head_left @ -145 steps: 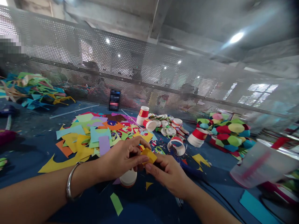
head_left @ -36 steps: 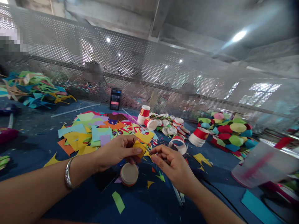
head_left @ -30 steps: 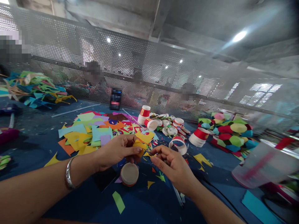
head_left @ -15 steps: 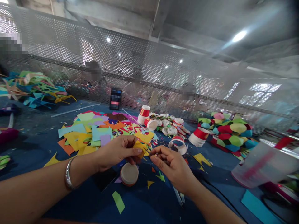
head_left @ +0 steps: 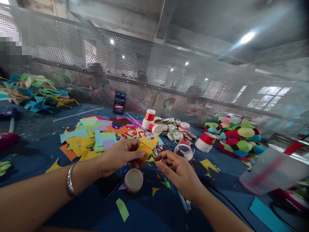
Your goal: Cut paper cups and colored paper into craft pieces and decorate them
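My left hand, with a silver bangle on the wrist, pinches a small yellow paper piece between thumb and fingers. My right hand is closed round a thin dark tool whose tip touches the lower edge of that paper; it looks like small scissors, but I cannot be sure. Just below both hands an upturned paper cup stands on the blue table, its pale round bottom facing up. Tiny yellow, green and red offcuts lie around the cup.
A heap of coloured paper scraps lies behind my left hand. Red-and-white paper cups, a cut cup ring and cup bottoms lie behind. Coloured paper-covered pieces and a clear plastic cup stand right. A perforated metal screen closes the back.
Earlier both hands gripped the yellow paper above the cup. Now only my left hand holds it and my right hand works a thin tool at its edge. Little has moved in the last second.
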Available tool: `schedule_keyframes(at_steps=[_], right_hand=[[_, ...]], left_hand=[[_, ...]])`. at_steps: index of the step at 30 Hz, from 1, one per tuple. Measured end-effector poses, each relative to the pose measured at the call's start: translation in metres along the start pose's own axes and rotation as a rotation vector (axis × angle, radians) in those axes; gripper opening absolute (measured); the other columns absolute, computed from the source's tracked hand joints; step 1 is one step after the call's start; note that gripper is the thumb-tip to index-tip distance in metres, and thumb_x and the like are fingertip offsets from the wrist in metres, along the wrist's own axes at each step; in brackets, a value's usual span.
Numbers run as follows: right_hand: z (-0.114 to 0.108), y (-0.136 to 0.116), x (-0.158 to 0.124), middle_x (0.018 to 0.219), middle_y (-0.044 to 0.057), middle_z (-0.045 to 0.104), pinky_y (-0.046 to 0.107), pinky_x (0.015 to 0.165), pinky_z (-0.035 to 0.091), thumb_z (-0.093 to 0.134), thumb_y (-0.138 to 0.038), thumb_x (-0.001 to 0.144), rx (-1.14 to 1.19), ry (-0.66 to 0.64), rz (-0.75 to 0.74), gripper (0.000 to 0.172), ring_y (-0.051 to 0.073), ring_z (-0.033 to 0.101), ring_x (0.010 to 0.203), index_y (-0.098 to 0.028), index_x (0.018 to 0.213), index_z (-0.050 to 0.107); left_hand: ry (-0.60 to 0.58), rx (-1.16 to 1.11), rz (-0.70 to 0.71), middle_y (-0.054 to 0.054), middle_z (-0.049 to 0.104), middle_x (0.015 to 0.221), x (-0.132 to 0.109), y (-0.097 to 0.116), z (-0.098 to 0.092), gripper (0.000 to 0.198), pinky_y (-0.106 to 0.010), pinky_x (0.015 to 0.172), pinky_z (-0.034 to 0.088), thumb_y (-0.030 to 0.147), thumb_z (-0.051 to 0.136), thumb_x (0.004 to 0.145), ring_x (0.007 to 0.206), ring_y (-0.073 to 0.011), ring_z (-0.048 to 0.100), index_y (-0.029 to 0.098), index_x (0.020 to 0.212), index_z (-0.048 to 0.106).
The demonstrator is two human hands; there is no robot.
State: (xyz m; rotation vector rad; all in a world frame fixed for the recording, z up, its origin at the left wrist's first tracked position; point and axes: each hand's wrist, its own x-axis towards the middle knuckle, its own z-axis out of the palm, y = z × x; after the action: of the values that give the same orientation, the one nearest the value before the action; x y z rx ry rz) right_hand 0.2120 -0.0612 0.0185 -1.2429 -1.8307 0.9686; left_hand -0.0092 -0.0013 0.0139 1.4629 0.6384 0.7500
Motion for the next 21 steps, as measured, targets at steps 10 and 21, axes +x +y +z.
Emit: schedule_keyframes(at_steps=[10,21], right_hand=[[0.0002,-0.0017,-0.0012,0.066,-0.005,0.046,0.024,0.053,0.037,0.058,-0.042,0.094,-0.013,-0.010,0.007,0.025,0.011,0.044,0.058,-0.018,0.101,0.058],[0.0004,0.0000,0.0008,0.064,-0.006,0.044,0.022,0.053,0.039,0.058,-0.044,0.094,-0.022,-0.003,-0.003,0.027,0.010,0.042,0.057,-0.017,0.099,0.059]], left_hand=[[-0.025,0.019,-0.018,0.001,0.068,0.077,-0.0019,0.0006,0.0020,0.021,-0.025,0.063,0.049,0.036,0.069,0.084,0.073,-0.0148,0.068,0.017,0.085,0.060],[-0.040,-0.015,-0.006,0.001,0.069,0.078,-0.0001,-0.0026,0.0000,0.019,-0.024,0.063,0.049,0.033,0.069,0.086,0.073,-0.0140,0.069,0.018,0.091,0.058]])
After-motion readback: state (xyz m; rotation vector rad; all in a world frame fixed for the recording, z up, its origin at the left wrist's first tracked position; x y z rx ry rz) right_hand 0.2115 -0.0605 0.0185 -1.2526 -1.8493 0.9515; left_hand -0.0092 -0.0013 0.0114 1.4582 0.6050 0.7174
